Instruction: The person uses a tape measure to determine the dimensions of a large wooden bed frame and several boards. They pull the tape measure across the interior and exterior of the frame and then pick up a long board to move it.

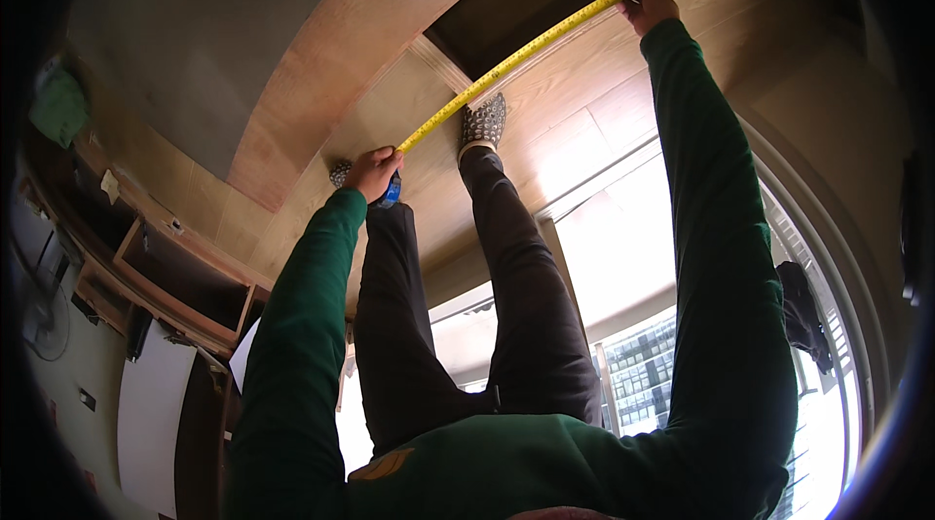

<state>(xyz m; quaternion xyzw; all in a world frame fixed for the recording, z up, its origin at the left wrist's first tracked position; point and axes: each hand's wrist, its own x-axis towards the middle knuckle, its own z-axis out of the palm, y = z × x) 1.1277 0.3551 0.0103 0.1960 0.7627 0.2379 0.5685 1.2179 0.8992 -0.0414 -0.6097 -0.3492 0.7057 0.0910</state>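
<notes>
A yellow tape measure blade [526,55] is drawn out in a long slanting line, from near my feet up to the upper right and on past my right hand. My left hand [370,172] is closed round the blue tape case [392,191] at the near end, above my left foot. Further out, my right hand [653,10] pinches the blade where it lies along a pale wooden edge; its fingertips are partly hidden. The blade runs beside a dark rectangular recess [516,9] and passes over the tip of my right patterned shoe [485,121].
A long wooden board [341,53] lies beside a grey panel [195,43] on the left. Wooden shelving with open compartments [180,272] stands at far left, below a green bag [58,106]. Bright windows [638,374] are at the lower right, with dark cloth [804,315] hanging there.
</notes>
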